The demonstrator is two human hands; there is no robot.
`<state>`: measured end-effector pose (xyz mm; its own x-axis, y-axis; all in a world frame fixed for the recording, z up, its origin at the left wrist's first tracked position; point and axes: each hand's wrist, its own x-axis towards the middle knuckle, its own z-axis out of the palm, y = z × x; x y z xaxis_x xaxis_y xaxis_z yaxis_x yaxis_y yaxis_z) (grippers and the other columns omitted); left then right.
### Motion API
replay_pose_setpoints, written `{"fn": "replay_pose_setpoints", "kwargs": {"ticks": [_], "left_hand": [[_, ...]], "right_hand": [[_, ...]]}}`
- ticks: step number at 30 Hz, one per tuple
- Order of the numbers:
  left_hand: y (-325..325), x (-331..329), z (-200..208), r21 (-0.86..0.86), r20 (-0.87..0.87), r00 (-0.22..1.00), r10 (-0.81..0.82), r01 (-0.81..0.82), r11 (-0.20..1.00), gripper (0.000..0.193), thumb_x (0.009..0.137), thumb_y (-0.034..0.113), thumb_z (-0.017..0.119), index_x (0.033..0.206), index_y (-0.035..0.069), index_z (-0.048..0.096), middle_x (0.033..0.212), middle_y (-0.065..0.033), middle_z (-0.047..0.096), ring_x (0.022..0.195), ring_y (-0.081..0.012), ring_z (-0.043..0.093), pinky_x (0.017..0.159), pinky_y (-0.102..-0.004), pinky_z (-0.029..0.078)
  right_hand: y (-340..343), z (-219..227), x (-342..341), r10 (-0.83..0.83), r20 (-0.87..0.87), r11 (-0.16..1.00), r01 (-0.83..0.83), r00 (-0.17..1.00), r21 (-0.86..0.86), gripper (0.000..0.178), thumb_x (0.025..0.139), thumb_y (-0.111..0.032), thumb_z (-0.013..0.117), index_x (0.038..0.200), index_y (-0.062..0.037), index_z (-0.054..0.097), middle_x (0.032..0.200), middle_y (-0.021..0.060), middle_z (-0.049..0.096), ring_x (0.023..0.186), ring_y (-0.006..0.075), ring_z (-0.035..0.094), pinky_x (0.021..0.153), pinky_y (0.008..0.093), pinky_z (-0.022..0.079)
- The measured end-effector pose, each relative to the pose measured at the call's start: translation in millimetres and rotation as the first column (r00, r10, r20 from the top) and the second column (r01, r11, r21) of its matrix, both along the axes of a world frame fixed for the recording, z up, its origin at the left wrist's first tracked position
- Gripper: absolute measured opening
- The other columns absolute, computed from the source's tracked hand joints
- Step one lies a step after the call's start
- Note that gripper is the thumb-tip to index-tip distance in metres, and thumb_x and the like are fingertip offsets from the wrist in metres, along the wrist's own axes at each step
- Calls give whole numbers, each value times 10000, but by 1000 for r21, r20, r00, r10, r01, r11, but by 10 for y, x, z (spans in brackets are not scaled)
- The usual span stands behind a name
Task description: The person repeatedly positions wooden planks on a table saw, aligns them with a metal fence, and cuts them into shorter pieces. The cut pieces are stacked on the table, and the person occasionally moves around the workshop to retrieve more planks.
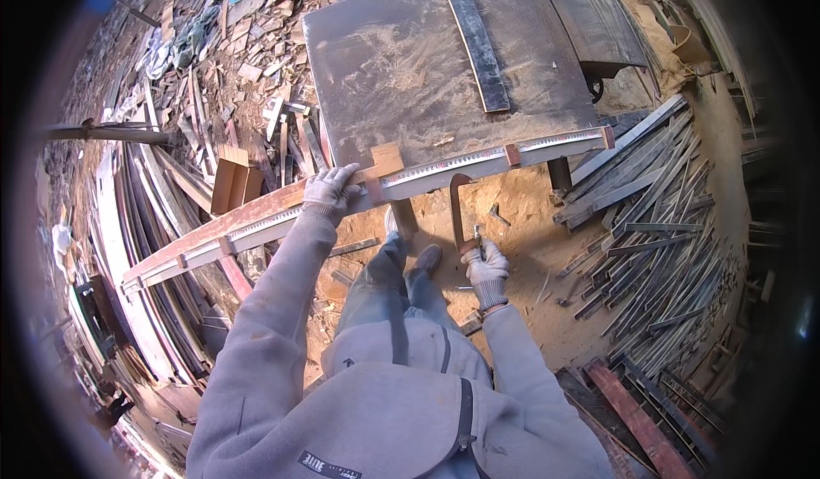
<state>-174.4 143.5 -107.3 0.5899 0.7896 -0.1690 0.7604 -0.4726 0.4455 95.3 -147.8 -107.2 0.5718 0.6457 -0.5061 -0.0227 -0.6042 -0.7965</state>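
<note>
My left hand (pixel 329 189), in a pale work glove, is closed over a light wooden piece (pixel 387 160) on a long rail. A measuring tape (pixel 453 164) runs along this wooden rail (pixel 209 227), and small brown blocks are fixed to it. My right hand (pixel 486 265), also gloved, grips the screw end of a rusty C-shaped clamp (pixel 456 210). The clamp's curved upper end is at the rail's near edge; I cannot tell whether it touches. The rail lies along the near edge of a dusty metal table (pixel 384 61).
A dark narrow board (pixel 478 48) lies across the tabletop. Long wood strips (pixel 141 283) are piled at left, beside an open cardboard box (pixel 236 180). More strips (pixel 658 223) lie heaped at right, and a reddish plank (pixel 636 415) lies at lower right. Scrap wood (pixel 256 56) covers the far-left ground.
</note>
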Motion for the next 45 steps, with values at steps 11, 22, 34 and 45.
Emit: {"fn": "replay_pose_setpoints", "kwargs": {"ticks": [11, 22, 34, 45], "left_hand": [[93, -18, -72, -89, 201, 979, -18, 36, 995, 544, 936, 232, 766, 1456, 135, 640, 1305, -168, 731, 1236, -376, 686, 1051, -449, 539], [165, -11, -334, -51, 167, 985, -47, 56, 997, 363, 1015, 247, 702, 1354, 116, 700, 1244, -152, 768, 1165, -324, 734, 971, -388, 574], [179, 1, -733, -430, 423, 851, 311, -114, 895, 339, 998, 100, 728, 1332, 59, 687, 1187, -77, 772, 1068, -195, 727, 999, -331, 585], [116, 8, -140, 7, 81, 997, -19, 18, 1000, 351, 891, 124, 724, 1240, 90, 726, 1156, -138, 757, 1079, -308, 732, 937, -379, 581]], "right_hand": [[705, 247, -738, 165, -343, 984, -129, 925, 125, 334, 1077, -317, 704, 1284, -55, 718, 754, -40, 679, 595, 32, 511, 535, 229, 417], [897, -252, -1163, 170, -354, 974, -103, 920, 200, 268, 1103, -204, 652, 1276, -3, 687, 879, -5, 717, 763, 53, 606, 691, 238, 510], [1140, -360, -1307, 18, -470, 1000, -6, 883, 27, 226, 1082, -289, 692, 1142, -75, 730, 748, -52, 673, 564, 14, 496, 493, 260, 385], [459, -706, -1754, 109, -126, 994, -109, 986, 7, 369, 1024, -360, 684, 1231, -54, 670, 1049, 179, 745, 966, 404, 714, 902, 463, 567]]}}
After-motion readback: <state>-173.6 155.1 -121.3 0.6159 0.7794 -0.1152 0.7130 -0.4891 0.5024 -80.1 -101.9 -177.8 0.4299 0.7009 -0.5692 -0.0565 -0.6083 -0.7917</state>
